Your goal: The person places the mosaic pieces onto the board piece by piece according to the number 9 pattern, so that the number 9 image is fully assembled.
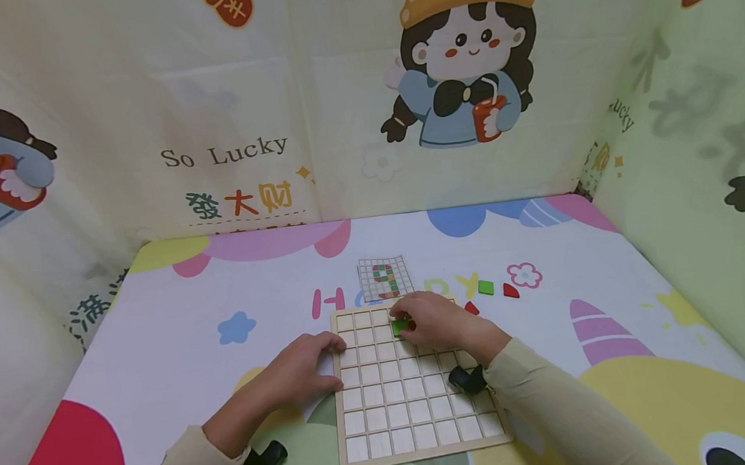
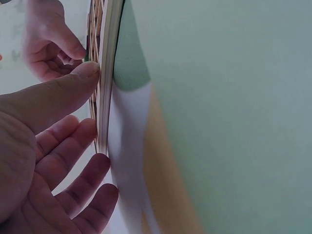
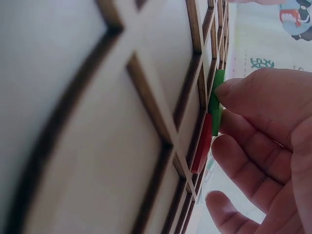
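Note:
A wooden grid board [image 1: 371,395] with square cells lies in front of me. My left hand [image 1: 304,366] is at its left edge, thumb and fingertips against the frame, fingers loosely extended. Near the top row, my right hand [image 1: 438,321] pinches a green tile [image 1: 399,327] between thumb and forefinger, down at the cells. The right wrist view has this green tile [image 3: 216,95] at the thumb tip, with a red piece [image 3: 202,145] sitting in the grid close to it. The right palm covers several cells in the head view.
Behind the board lies a pattern card [image 1: 385,278] with a coloured figure on a grid. To the right are a loose green square [image 1: 485,287] and a red piece [image 1: 511,291]; another red piece [image 1: 471,307] lies beside the right hand. Printed cloth walls surround the table.

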Demonstrator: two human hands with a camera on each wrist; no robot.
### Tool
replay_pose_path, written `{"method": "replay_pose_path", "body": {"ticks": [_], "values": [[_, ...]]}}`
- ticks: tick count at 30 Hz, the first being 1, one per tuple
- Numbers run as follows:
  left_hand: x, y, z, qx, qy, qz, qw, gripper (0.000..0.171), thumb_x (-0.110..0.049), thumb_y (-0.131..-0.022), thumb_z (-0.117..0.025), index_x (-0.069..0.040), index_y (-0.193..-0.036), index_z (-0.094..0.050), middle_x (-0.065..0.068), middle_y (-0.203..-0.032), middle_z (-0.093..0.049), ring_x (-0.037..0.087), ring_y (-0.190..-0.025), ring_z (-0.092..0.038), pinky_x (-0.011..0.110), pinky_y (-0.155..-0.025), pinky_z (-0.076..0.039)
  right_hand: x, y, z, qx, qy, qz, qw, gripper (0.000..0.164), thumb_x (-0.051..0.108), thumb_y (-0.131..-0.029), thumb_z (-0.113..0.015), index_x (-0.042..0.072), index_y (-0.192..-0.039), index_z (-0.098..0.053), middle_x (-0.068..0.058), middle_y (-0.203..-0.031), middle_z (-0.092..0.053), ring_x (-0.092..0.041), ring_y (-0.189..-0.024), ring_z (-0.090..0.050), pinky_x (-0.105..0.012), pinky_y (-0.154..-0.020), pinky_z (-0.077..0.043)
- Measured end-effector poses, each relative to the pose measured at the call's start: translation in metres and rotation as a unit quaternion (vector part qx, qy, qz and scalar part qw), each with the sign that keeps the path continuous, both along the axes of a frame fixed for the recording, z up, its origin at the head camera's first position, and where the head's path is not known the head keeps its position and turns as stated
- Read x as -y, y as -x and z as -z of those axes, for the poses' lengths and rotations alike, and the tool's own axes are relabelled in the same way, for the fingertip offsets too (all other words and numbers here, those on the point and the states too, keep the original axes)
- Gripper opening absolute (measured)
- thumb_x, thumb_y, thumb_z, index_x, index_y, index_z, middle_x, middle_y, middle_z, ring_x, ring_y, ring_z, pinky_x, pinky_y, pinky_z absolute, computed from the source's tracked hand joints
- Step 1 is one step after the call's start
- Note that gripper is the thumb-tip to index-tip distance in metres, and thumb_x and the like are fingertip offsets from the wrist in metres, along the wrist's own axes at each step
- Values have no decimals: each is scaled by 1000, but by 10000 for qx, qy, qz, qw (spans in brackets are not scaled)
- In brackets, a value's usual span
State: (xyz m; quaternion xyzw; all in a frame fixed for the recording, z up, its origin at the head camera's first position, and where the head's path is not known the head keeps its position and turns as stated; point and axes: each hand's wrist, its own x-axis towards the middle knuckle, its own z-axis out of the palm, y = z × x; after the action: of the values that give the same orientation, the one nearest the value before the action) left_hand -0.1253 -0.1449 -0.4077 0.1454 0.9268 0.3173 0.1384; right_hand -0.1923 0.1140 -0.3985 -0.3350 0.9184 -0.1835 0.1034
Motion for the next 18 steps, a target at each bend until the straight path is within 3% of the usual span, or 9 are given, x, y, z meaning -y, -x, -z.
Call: {"method": "replay_pose_path", "body": {"ticks": [18], "values": [[0, 0, 0, 53, 30, -9, 10000, 45, -14, -76, -89, -15, -114, -65, -2, -110, -60, 23, -107, -52, 41, -95, -47, 1, -1, 1, -74, -137, -37, 9999, 28, 13, -91, -73, 5, -117, -70, -3, -107, -67, -20, -96, -59, -38, -91, -50]]}}
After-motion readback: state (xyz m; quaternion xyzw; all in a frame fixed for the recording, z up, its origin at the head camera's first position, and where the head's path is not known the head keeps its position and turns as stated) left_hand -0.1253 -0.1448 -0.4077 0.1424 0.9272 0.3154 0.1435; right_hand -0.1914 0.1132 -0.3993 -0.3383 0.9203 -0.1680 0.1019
